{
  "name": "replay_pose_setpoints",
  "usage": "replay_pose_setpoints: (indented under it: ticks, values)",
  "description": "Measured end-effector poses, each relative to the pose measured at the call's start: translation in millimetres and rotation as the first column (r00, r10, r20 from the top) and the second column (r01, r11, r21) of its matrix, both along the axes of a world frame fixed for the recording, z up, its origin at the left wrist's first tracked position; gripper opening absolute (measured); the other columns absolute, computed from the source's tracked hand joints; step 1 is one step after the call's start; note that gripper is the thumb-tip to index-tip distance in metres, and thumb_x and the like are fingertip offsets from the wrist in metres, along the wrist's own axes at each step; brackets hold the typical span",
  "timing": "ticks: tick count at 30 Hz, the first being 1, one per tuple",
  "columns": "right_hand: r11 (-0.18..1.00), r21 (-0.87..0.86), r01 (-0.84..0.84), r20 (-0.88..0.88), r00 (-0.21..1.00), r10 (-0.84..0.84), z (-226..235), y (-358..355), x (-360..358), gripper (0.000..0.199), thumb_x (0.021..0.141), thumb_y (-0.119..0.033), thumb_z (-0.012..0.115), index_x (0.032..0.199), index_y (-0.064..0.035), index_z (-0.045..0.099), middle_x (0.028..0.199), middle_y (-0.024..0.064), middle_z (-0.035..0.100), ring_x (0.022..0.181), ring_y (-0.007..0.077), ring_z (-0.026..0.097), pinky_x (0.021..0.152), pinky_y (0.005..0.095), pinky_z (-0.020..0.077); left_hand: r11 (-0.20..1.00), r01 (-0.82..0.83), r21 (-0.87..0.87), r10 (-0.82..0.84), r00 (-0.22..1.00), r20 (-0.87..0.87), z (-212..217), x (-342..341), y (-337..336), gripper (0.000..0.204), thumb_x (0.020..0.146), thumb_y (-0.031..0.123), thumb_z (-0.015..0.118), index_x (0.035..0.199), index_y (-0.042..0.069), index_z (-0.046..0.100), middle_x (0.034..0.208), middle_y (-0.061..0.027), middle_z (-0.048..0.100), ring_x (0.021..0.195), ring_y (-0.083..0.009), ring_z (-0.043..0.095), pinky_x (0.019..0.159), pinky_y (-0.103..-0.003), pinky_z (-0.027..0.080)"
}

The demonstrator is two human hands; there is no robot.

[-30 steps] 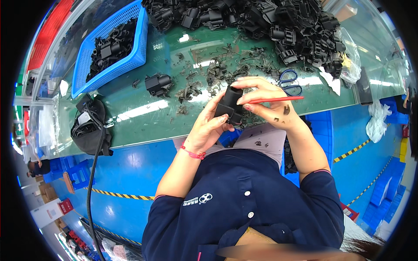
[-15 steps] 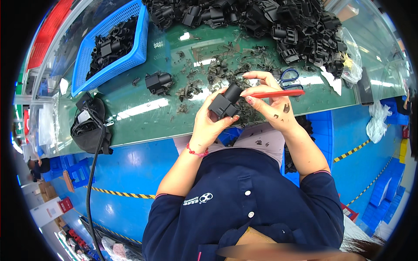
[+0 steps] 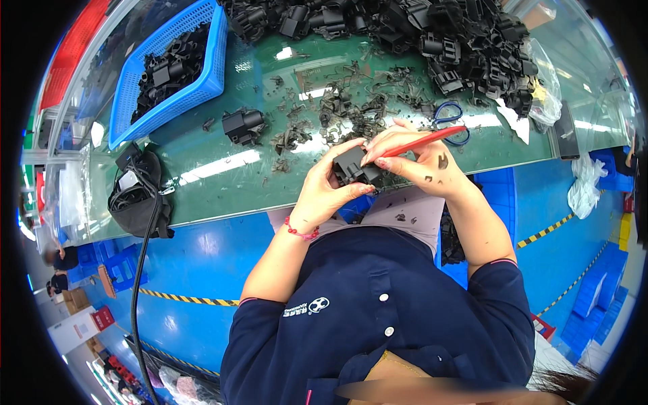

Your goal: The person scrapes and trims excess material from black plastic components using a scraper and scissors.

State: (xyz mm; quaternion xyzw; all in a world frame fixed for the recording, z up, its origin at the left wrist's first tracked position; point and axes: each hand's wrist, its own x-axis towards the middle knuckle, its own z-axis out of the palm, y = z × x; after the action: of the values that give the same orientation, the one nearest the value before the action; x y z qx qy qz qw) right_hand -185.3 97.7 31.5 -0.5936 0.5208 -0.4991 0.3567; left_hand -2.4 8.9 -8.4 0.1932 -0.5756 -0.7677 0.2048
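Observation:
My left hand [image 3: 329, 182] is closed around a black molded plastic part [image 3: 351, 166], holding it above the near edge of the green table [image 3: 202, 192]. In my right hand [image 3: 422, 158] is a slim red-handled tool [image 3: 428, 140], gripped like a pen. Its tip meets or comes very close to the part's right side, where my fingers hide it. Another black plastic part [image 3: 243, 126] lies on the table to the left. Black plastic scraps [image 3: 351, 108] are strewn beyond my hands, and some stick to my right hand.
A blue basket [image 3: 216, 71] of black parts stands at the far left. Black parts form a large pile [image 3: 466, 54] at the back right. Blue-handled scissors [image 3: 448, 113] lie right of the scraps. A black pouch [image 3: 140, 202] with a cable sits at the left edge.
The black part has turned in my left hand, so its round tube no longer shows. My right hand has shifted, bringing the red tool lower and to the left at a steeper slant.

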Motion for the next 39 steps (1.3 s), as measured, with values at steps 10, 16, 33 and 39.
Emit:
replay_pose_setpoints:
  ticks: [10,16,33,39]
  values:
    - [0.775,-0.506,0.378,0.065,0.913,-0.403,2.8,-3.1,-0.5,0.012,0.087,-0.004,0.053,0.094,0.0015,0.061,0.09,0.013,0.064,0.085,0.0233,0.063,0.082,0.0381,0.0494,0.97,-0.035,-0.24,0.049,0.997,0.055,-0.4,-2.4,0.2,0.059,0.068,-0.003,0.073,0.12,0.008,0.046,0.124,-0.0081,0.046,0.114,-0.0174,0.046,0.096,-0.032,0.04]
    - [0.749,-0.411,0.52,0.611,0.767,-0.197,19.2,-2.8,-29.8,0.018,0.09,-0.007,0.052,0.102,0.0039,0.059,0.098,0.0173,0.063,0.089,0.0245,0.063,0.087,0.0347,0.0478,0.985,-0.119,-0.129,0.098,0.983,-0.153,-10.7,1.6,0.3,0.065,0.066,-0.012,0.066,0.12,0.01,0.041,0.133,-0.011,0.037,0.121,-0.0219,0.039,0.095,-0.035,0.045]
    - [0.984,-0.17,0.06,0.155,0.987,-0.033,-14.8,-7.9,14.6,0.015,0.079,-0.007,0.063,0.094,-0.0031,0.066,0.101,0.0107,0.065,0.106,0.0273,0.055,0.094,0.0411,0.0406,0.975,-0.202,-0.096,0.209,0.975,0.074,-0.8,0.9,3.2,0.055,0.07,0.01,0.076,0.114,0.004,0.044,0.117,-0.0092,0.052,0.106,-0.0155,0.05,0.091,-0.03,0.042]
    - [0.984,-0.175,0.008,0.101,0.995,0.01,-16.6,-7.2,17.5,0.015,0.082,-0.007,0.06,0.094,0.0002,0.065,0.105,0.0144,0.063,0.109,0.0295,0.053,0.096,0.0426,0.0385,0.984,-0.174,-0.037,0.176,0.982,0.068,4.9,-1.9,3.6,0.058,0.074,0.007,0.072,0.124,0.006,0.041,0.103,-0.0059,0.053,0.079,-0.0112,0.056,0.065,-0.023,0.049]
